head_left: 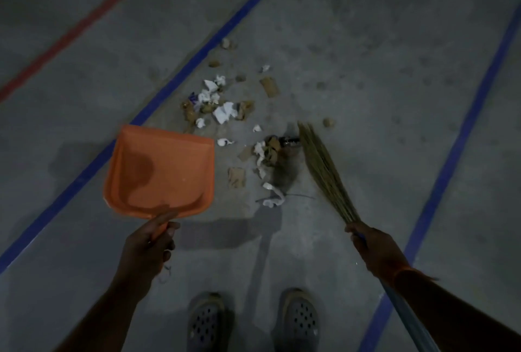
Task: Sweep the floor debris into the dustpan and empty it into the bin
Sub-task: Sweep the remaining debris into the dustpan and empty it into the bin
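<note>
Mid-sweep, nothing in the pan yet. My left hand (149, 241) grips the orange dustpan (160, 174) handle, pan held off to the left of the mess. My right hand (372, 244) holds the grass broom (324, 171), bristle tips touching the paper and cardboard debris (222, 111) scattered ahead between both hands. Next, I'd say: lower pan lip to floor (366, 55), flick debris leftward into it. Bin not visible.

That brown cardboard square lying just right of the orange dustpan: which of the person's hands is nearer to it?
Left, narrowly. The left hand grips the dustpan handle below-left of the cardboard square; the right hand, holding the broom, is farther off, below-right.
</note>
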`<action>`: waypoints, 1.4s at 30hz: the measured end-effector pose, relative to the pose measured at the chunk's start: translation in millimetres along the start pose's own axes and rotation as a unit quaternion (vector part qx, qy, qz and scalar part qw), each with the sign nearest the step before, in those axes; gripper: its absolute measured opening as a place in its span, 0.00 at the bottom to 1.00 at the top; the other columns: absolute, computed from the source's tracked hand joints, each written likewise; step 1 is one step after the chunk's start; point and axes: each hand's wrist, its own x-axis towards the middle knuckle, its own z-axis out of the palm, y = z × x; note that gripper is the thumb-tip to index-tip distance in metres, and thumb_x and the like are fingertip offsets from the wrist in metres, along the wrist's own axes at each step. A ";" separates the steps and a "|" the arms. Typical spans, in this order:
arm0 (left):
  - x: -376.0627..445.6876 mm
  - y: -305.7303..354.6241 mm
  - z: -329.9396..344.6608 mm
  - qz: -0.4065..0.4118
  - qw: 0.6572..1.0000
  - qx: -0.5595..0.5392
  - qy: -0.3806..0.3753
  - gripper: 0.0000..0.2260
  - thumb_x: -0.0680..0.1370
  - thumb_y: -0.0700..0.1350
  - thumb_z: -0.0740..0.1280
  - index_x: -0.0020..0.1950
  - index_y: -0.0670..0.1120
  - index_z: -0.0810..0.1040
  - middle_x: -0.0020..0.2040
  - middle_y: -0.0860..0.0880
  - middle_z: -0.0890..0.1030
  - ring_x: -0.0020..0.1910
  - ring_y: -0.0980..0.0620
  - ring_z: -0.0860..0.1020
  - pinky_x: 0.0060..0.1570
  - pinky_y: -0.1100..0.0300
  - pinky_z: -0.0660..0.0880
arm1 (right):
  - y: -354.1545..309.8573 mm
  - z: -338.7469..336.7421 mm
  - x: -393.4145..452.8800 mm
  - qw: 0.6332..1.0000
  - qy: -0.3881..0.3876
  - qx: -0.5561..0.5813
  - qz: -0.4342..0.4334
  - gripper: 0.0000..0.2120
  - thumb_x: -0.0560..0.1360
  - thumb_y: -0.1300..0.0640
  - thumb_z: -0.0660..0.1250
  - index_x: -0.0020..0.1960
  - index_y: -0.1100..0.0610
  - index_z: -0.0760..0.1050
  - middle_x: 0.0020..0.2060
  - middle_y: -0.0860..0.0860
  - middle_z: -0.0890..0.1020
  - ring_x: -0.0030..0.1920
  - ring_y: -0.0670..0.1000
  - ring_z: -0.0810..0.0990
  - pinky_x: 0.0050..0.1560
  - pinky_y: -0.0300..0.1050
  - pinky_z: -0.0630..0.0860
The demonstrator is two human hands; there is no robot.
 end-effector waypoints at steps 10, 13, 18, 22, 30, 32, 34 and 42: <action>11.8 0.7 -21.6 0.038 0.996 0.044 -0.063 0.16 0.82 0.33 0.65 0.60 0.52 0.83 0.48 0.50 0.85 0.33 0.54 0.75 0.26 0.64 0.70 | -86.7 71.7 -8.6 0.991 -0.021 0.130 0.016 0.07 0.80 0.54 0.60 0.55 0.46 0.74 0.32 0.50 0.77 0.25 0.50 0.75 0.27 0.43 0.78; 11.7 7.5 -37.9 0.039 0.996 0.051 -0.064 0.14 0.81 0.34 0.66 0.59 0.50 0.84 0.45 0.49 0.84 0.33 0.54 0.75 0.26 0.66 0.70 | -103.9 76.0 -22.5 0.980 0.014 0.192 0.057 0.06 0.80 0.53 0.60 0.53 0.44 0.73 0.31 0.53 0.77 0.23 0.51 0.76 0.23 0.42 0.75; 13.2 11.0 -62.0 0.019 0.995 0.051 -0.079 0.18 0.81 0.36 0.67 0.52 0.59 0.86 0.45 0.45 0.82 0.35 0.49 0.74 0.28 0.62 0.66 | -79.3 97.1 -83.1 0.981 0.032 0.164 0.101 0.08 0.80 0.53 0.61 0.57 0.44 0.74 0.45 0.53 0.81 0.36 0.50 0.81 0.41 0.52 0.82; 15.1 7.4 -69.4 0.012 0.994 0.043 -0.102 0.18 0.82 0.32 0.65 0.57 0.55 0.83 0.52 0.43 0.83 0.33 0.53 0.74 0.27 0.64 0.68 | -72.6 131.1 -123.7 0.962 0.008 0.206 0.177 0.07 0.80 0.52 0.61 0.52 0.41 0.74 0.37 0.52 0.80 0.31 0.49 0.80 0.32 0.44 0.80; 26.1 -31.4 -78.5 0.024 0.992 0.048 -0.114 0.15 0.81 0.33 0.65 0.61 0.51 0.82 0.51 0.45 0.83 0.35 0.51 0.74 0.27 0.64 0.69 | -129.1 207.2 -78.6 0.943 -0.030 0.278 0.183 0.08 0.78 0.54 0.61 0.50 0.43 0.76 0.38 0.58 0.80 0.23 0.54 0.77 0.23 0.43 0.75; 29.7 -39.6 -85.1 0.021 0.992 0.056 -0.115 0.15 0.82 0.34 0.65 0.62 0.50 0.82 0.51 0.46 0.83 0.35 0.51 0.74 0.27 0.63 0.70 | -149.5 215.2 -54.6 0.940 -0.015 0.298 0.164 0.07 0.79 0.55 0.61 0.52 0.45 0.76 0.40 0.58 0.80 0.24 0.55 0.77 0.23 0.41 0.74; 31.2 -43.7 -92.0 0.022 0.992 0.059 -0.112 0.15 0.82 0.34 0.65 0.62 0.51 0.82 0.51 0.46 0.84 0.35 0.52 0.75 0.27 0.63 0.70 | -168.1 215.8 -31.6 0.940 -0.005 0.309 0.145 0.07 0.79 0.56 0.61 0.53 0.47 0.76 0.42 0.59 0.80 0.25 0.55 0.78 0.23 0.42 0.75; 32.7 -30.1 -110.7 0.021 0.995 0.035 -0.092 0.16 0.81 0.32 0.65 0.63 0.47 0.81 0.51 0.45 0.83 0.33 0.56 0.76 0.27 0.65 0.72 | -207.7 176.6 -0.1 0.916 0.047 0.384 0.110 0.06 0.80 0.56 0.62 0.52 0.47 0.77 0.39 0.56 0.78 0.28 0.53 0.77 0.29 0.51 0.81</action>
